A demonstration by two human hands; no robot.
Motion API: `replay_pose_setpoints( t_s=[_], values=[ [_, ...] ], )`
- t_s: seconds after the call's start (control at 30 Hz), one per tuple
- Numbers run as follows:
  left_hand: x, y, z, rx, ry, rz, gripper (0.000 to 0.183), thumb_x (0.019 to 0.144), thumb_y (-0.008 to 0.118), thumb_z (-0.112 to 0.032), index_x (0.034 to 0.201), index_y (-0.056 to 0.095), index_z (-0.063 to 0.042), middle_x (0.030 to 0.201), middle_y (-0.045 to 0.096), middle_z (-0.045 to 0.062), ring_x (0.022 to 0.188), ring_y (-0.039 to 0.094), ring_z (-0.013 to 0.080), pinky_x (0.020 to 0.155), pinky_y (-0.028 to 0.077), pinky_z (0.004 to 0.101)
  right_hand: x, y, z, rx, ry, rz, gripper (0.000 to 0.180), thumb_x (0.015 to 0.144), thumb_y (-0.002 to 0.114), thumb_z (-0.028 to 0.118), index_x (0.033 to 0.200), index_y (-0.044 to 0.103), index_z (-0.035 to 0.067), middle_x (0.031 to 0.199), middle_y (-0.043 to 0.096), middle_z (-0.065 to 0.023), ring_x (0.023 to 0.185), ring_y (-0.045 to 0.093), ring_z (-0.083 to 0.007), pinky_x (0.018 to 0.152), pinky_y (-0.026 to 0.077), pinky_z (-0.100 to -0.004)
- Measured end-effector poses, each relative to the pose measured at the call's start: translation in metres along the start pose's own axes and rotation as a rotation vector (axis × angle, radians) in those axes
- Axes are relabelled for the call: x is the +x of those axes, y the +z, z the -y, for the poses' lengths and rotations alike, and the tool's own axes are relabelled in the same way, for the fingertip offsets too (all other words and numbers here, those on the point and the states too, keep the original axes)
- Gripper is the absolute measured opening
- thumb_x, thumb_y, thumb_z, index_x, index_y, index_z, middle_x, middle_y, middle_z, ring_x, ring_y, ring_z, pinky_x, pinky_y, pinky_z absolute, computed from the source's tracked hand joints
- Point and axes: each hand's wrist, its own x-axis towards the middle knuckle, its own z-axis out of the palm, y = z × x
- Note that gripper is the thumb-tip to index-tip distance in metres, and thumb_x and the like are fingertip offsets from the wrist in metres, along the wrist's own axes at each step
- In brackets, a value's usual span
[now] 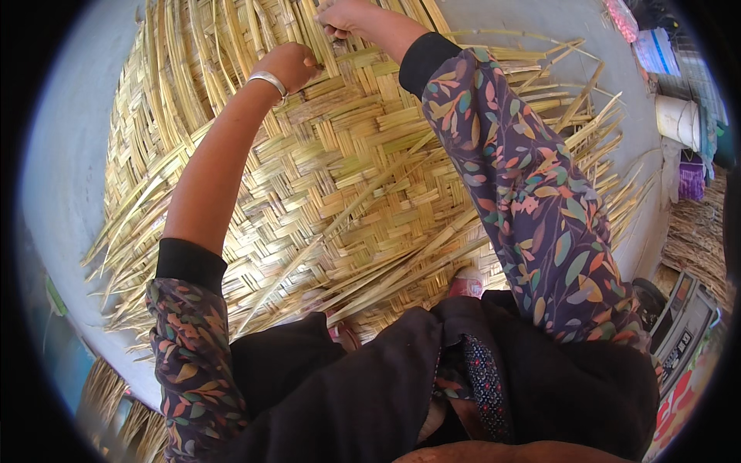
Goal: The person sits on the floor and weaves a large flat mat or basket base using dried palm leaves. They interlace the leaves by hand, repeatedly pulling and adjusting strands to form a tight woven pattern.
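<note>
A large mat of flattened, split plant stems (353,168) lies before me, woven in a diagonal-looking twill pattern. My left hand (291,66), with a silver bangle (271,84) at the wrist, rests low over the weave, fingers curled down among the strips. Farther up and to the right, my right hand (345,17) is bent at the mat near the top edge of the view. Its fingertips touch or nearly touch the lengthwise strips (231,35). What lies under either hand's fingers is hidden. A loose thin strip (370,188) slants across the weave.
Uneven strip ends fan out at the mat's left and right (584,116). My shoe (466,283) is on the mat. To the right stand a white bucket (677,121), a striped container (657,52) and a scale-like device (680,330). Bundled stalks (694,231) lie nearby.
</note>
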Motion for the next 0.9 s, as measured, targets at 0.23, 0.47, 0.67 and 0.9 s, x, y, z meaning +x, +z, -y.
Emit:
replay_pose_setpoints(
  t_s=[0.23,0.47,0.67,0.9],
  values=[
    [0.0,0.0,-0.006,0.026,-0.021,-0.126,0.027,0.08,0.066,-0.034,0.09,0.069,-0.009,0.087,0.068,0.013,0.082,0.065,0.0302,0.076,0.051,0.0397,0.007,0.007,-0.011,-0.074,-0.04,0.013,0.015,0.082,0.061,0.015,0.091,0.067,0.004,0.077,0.067,-0.0111,0.076,0.068,-0.0193,0.062,0.055,-0.0362],
    [-0.005,-0.008,0.031,-0.155,-0.036,-0.247,0.03,0.081,0.063,-0.037,0.089,0.069,-0.009,0.084,0.068,0.015,0.076,0.064,0.0318,0.071,0.05,0.0402,-0.039,0.002,0.031,-0.316,-0.222,0.096,0.021,0.077,0.061,0.021,0.09,0.066,0.004,0.075,0.066,-0.0109,0.061,0.063,-0.0181,0.056,0.05,-0.0335],
    [-0.007,-0.022,0.06,-0.777,-0.389,-0.33,0.03,0.08,0.071,-0.029,0.094,0.067,-0.003,0.073,0.06,0.001,0.064,0.057,0.0085,0.053,0.051,0.021,-0.035,0.001,0.018,-0.215,-0.5,0.028,0.028,0.078,0.064,0.026,0.093,0.065,0.004,0.081,0.067,-0.0121,0.073,0.063,-0.0199,0.068,0.049,-0.0341],
    [-0.029,-0.008,0.068,-1.192,-0.362,-0.455,0.024,0.084,0.069,-0.024,0.089,0.063,-0.002,0.072,0.055,0.0,0.065,0.055,0.0075,0.058,0.052,0.0217,0.002,0.018,0.005,-0.597,-0.338,-0.113,0.024,0.078,0.063,0.021,0.092,0.065,0.002,0.083,0.067,-0.0148,0.077,0.065,-0.0259,0.068,0.051,-0.0375]
  ],
)
